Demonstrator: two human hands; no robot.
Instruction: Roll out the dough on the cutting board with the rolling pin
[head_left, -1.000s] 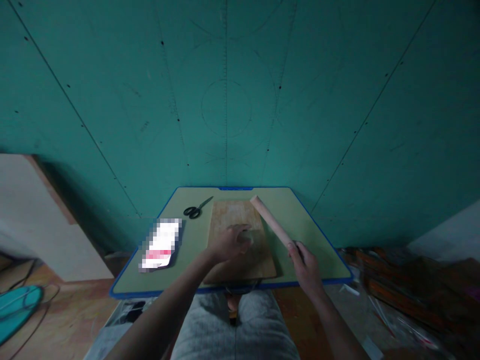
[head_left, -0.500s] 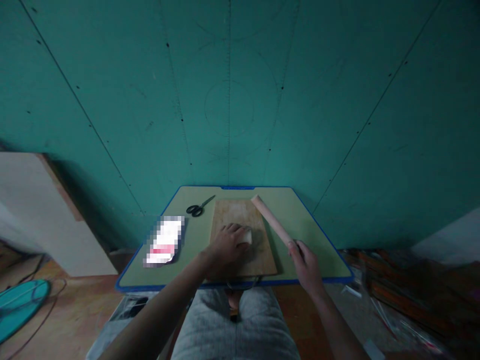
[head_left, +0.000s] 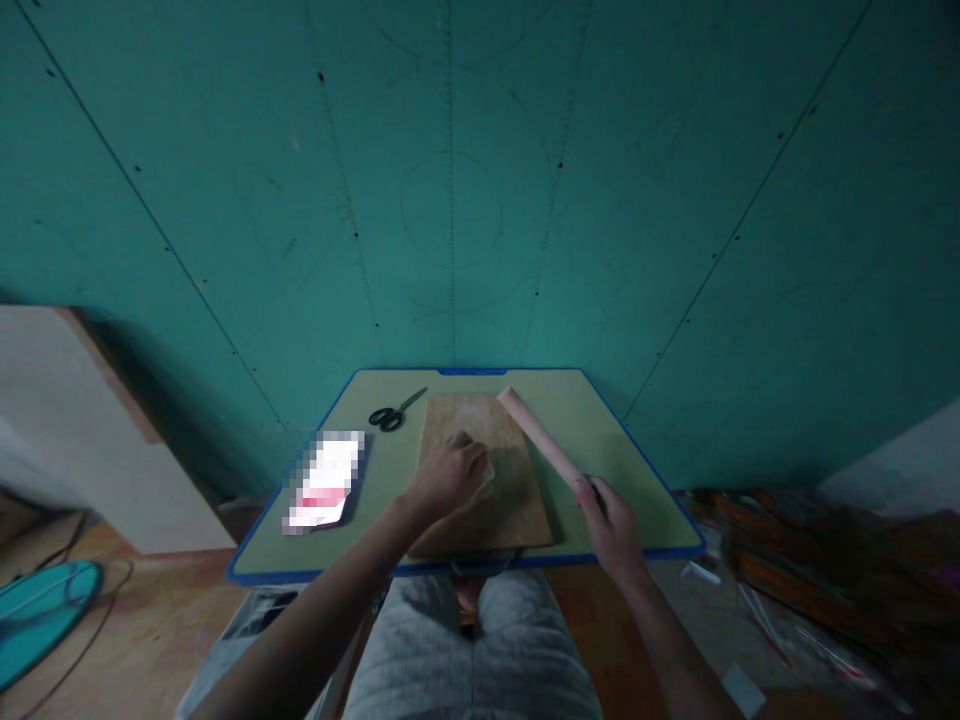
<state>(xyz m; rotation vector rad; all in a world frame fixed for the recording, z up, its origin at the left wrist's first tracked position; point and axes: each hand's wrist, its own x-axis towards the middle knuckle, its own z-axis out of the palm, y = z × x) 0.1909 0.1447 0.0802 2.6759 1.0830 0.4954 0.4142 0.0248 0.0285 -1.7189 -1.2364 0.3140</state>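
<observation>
My left hand point(head_left: 454, 475) is over the wooden cutting board point(head_left: 517, 510), its fingers curled together around a thin, pale piece of dough point(head_left: 487, 478). Most of that piece is hidden behind the hand, so its full shape does not show. My right hand point(head_left: 611, 522) grips one end of a pale wooden rolling pin point(head_left: 540, 432). The pin slants up and to the left, its far end over the board's upper right corner.
Black-handled scissors point(head_left: 390, 417) lie left of the board on a small blue-edged table point(head_left: 600, 420). A blurred white and pink item point(head_left: 326, 482) rests near the left edge. Behind the table rises a green wall point(head_left: 465, 320). Clutter point(head_left: 810, 590) covers the floor at right.
My left hand has gone from lying spread over the dough to closed fingers, slightly lifted, with the dough turned up at its edge. The right hand and rolling pin stay nearly where they were.
</observation>
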